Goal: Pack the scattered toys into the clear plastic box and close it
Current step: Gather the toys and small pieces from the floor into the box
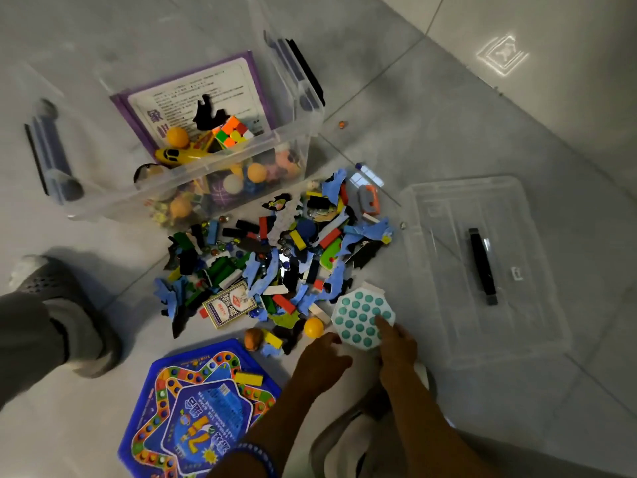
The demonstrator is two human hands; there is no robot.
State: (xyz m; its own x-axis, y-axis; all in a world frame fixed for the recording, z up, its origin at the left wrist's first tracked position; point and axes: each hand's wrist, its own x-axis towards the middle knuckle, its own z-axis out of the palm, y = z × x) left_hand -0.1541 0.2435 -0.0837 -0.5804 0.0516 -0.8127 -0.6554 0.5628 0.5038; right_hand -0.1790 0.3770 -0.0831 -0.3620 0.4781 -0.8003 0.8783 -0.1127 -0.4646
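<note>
The clear plastic box [220, 167] stands on the floor at upper left, holding a purple board, a colour cube [233, 131], a yellow toy car and orange balls. In front of it lies a heap of scattered toys [275, 260]: blocks, blue foam pieces, marbles, a card deck [225, 305]. A white octagonal pad with teal dots [362, 313] lies at the heap's near right edge. My right hand [396, 339] touches the pad with an extended finger. My left hand [322, 357] reaches beside the pad's near left edge, fingers loosely curled, holding nothing.
The box's clear lid [482, 270] with a black handle lies flat at the right. A blue hexagonal game board [200, 408] lies near me. An orange ball [313, 327] sits by my left hand. A person's leg and shoe [51, 305] stand at left.
</note>
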